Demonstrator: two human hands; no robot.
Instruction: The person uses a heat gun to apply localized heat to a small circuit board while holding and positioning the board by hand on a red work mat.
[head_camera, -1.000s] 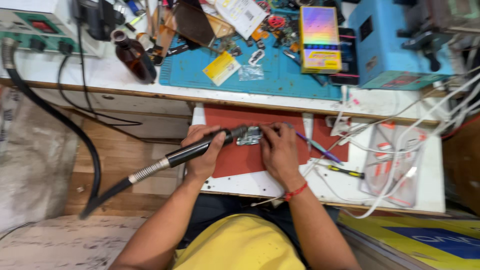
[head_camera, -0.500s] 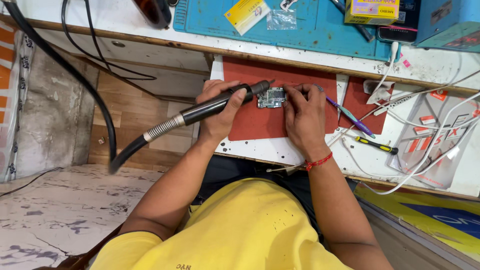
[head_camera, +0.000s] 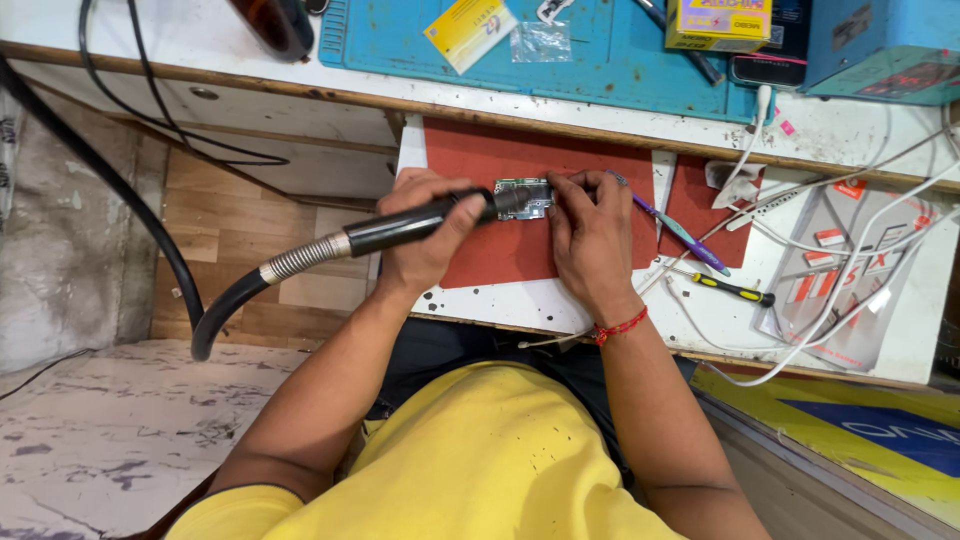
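Our left hand (head_camera: 425, 235) grips the hot-air wand (head_camera: 420, 222) tight, nozzle at 9 o'clock of the circuit board (head_camera: 524, 198) on the red mat (head_camera: 500, 255); right hand (head_camera: 592, 235) pinches the board's edge. Keep that wand hovering, not touching.

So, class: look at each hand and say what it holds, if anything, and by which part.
The left hand grips the black hot-air wand around its handle, near the nozzle. The right hand pins the small circuit board at its right edge with its fingers.
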